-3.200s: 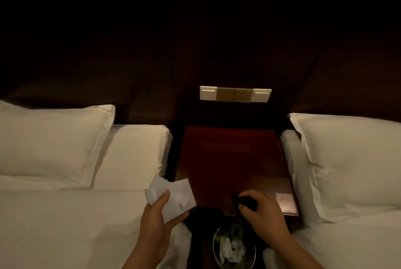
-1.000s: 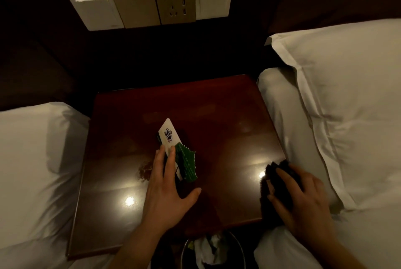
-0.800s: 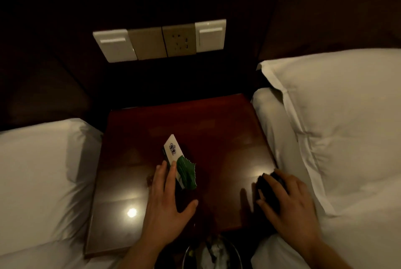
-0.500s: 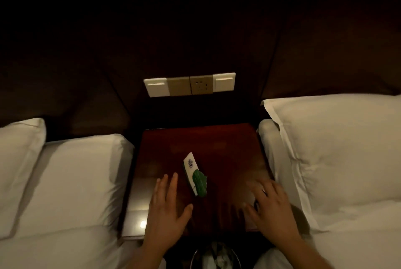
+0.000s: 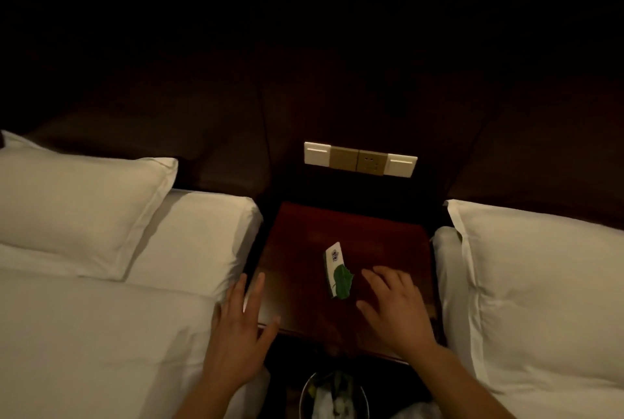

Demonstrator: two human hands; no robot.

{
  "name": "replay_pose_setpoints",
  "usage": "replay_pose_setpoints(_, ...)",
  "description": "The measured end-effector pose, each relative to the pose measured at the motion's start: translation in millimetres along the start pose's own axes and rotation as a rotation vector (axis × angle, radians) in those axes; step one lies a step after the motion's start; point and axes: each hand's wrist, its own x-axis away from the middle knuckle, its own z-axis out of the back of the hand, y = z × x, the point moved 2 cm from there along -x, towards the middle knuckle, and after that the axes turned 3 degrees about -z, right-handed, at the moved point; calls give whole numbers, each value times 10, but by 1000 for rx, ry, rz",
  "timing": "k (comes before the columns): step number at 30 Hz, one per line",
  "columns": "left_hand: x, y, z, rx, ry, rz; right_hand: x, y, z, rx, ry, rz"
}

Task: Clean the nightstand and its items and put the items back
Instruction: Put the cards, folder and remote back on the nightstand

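The card [image 5: 337, 275] is laid on the nightstand [image 5: 304, 239]; the left hand [image 5: 239, 327] and right hand [image 5: 398, 312] are spread flat (nothing gripped); it should be squared gently.

The tabletop [image 5: 337, 226] is dark reddish wood, polished to a gloss with faint reflections. The small card [image 5: 332, 258] on it looks like smooth white paperboard. The pillows [image 5: 77, 206] and sheets [image 5: 84, 334] are matt white cloth, softly creased. The switch panel [image 5: 359, 159] is smooth plastic with a dull golden middle. The bin [image 5: 305, 391] has a shiny rim that looks like metal.
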Motion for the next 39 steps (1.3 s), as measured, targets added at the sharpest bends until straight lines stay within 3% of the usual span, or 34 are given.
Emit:
replay_pose_setpoints(17, 883, -1259, 994, 71, 4, 173, 344, -1965, 21, 21, -19, 177)
replay_pose_setpoints(28, 1657, -2098, 1406, 49, 99, 461, 286, -3405, -483, 5, -210, 533)
replay_pose_setpoints(39, 2517, -2483, 1549, 43, 200, 894, 324, -4693, -1005, -71, -388, 953)
